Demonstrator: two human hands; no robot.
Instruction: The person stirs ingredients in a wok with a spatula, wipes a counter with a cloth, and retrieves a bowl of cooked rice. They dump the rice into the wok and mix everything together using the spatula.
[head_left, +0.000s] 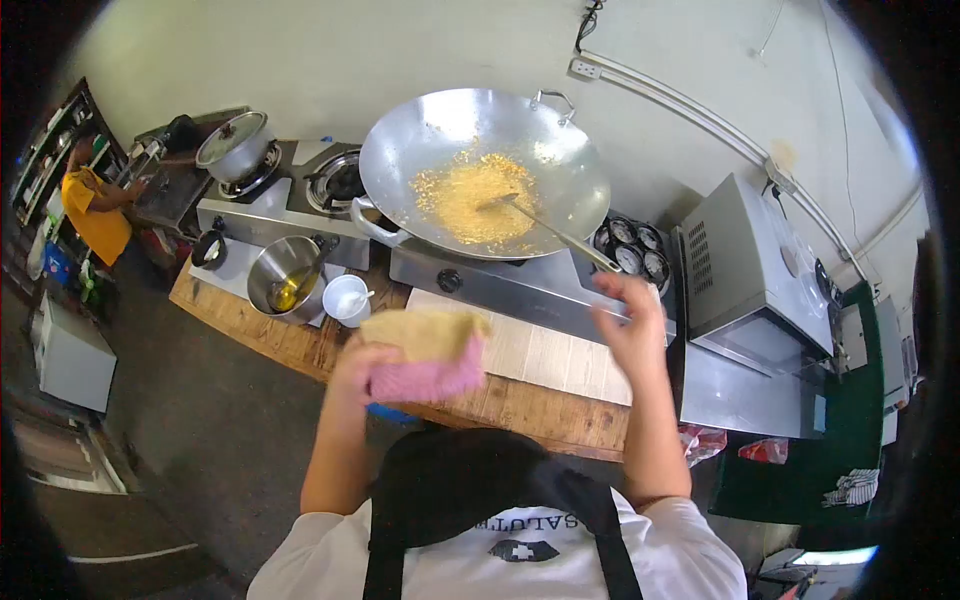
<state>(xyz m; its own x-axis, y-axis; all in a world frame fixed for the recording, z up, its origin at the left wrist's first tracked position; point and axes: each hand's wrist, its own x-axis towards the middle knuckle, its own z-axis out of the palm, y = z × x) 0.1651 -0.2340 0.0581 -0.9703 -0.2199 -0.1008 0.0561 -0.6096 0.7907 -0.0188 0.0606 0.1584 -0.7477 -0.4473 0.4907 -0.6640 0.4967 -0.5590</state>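
My left hand (pixel 365 372) is closed on a folded cloth (pixel 425 355), yellowish on top and pink below, blurred by motion over the counter's front edge. My right hand (pixel 635 320) is raised beside the handle end of a long metal spatula (pixel 555 228), thumb and fingers apart; whether a fingertip touches the handle is hard to tell. The spatula leans on the rim of a large wok (pixel 390 150), its blade in a yellow-brown crumbly food (pixel 470 200). The wok sits on a steel gas stove (pixel 500 290).
Left of the wok stand a pot (pixel 262 270) with yellow liquid, a white cup (pixel 347 298) and a lidded pot (pixel 235 145). A microwave-like appliance (pixel 750 280) is at right. A person in a yellow shirt (pixel 95 215) stands far left. The wooden counter (pixel 540 410) edge runs before me.
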